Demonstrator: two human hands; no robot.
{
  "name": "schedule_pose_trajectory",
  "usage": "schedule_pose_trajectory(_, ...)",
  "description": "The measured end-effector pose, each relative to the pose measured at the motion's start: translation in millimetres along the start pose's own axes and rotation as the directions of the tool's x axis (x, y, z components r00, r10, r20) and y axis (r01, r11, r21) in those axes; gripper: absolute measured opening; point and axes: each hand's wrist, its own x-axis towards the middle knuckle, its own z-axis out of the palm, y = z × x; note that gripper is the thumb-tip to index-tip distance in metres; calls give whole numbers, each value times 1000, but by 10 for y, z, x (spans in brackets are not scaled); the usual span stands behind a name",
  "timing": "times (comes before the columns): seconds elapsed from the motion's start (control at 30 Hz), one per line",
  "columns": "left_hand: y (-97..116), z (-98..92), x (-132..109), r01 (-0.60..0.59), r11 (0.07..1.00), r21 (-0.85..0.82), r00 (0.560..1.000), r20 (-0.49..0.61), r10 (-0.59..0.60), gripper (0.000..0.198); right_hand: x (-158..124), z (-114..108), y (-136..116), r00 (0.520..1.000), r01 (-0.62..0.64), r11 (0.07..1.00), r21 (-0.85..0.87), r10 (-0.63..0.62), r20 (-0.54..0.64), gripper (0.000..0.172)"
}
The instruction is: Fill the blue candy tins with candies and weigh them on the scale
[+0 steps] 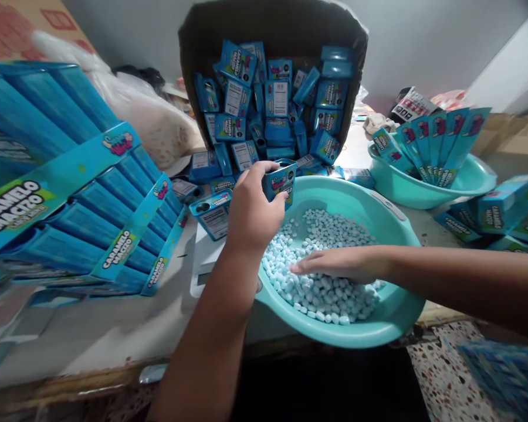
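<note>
One box (287,177) is pinched by its sides in the left hand (256,205), probably keeping its top free, at eleven o'clock on the tub (343,338); the right hand (339,264) dips mid-tub into sweets (330,298), its grip hidden.

One view, from a camera worn on the person's head; it faces forward and slants down across a worktable (127,328); the left hand (256,205), entering from the bottom edge, and the right hand (341,264), from the right edge, lie close before the lens; a turquoise basin (407,305) sits near, right of centre; an open carton (273,23) faces the camera farther back; a pale wall (413,47) lies behind.
</note>
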Motion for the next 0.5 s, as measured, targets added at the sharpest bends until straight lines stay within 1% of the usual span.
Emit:
schedule_pose_trajectory(0.03, 0, 0, 1, 4, 1000, -4, 1000, 2, -4, 37, 40, 12, 1, 999, -47, 993, 108, 45, 26, 56)
schedule_pose_trajectory(0.1, -4, 2, 4, 9, 1000, -16, 1000, 8, -9, 38, 131, 44, 1, 993, -113, 949, 293, 97, 72, 51)
schedule_pose_trajectory(0.17, -13, 7, 5, 12, 999, -32, 1000, 21, -12, 38, 227, 82, -13, 995, -99, 904, 415, 92, 39, 46)
schedule_pose_trajectory(0.23, -25, 12, 5, 10, 999, -45, 999, 38, -9, 39, 311, 117, -40, 997, -42, 866, 498, 70, -36, 40)
schedule_pose_trajectory(0.3, -38, 15, 6, -1, 999, -49, 999, 39, 3, 39, 367, 132, -72, 994, 21, 828, 560, 42, -100, 37)
schedule_pose_trajectory(0.37, -51, 18, 7, -13, 999, -46, 1000, 21, 14, 40, 392, 110, -104, 986, 122, 775, 620, -25, -163, 36)
schedule_pose_trajectory(0.43, -60, 21, 8, -17, 999, -43, 1000, 2, 17, 40, 388, 47, -137, 960, 263, 700, 664, -119, -254, 32)
schedule_pose_trajectory(0.5, -63, 26, 6, -12, 999, -46, 1000, 0, 12, 40, 358, -42, -179, 918, 393, 610, 688, -209, -339, 30)
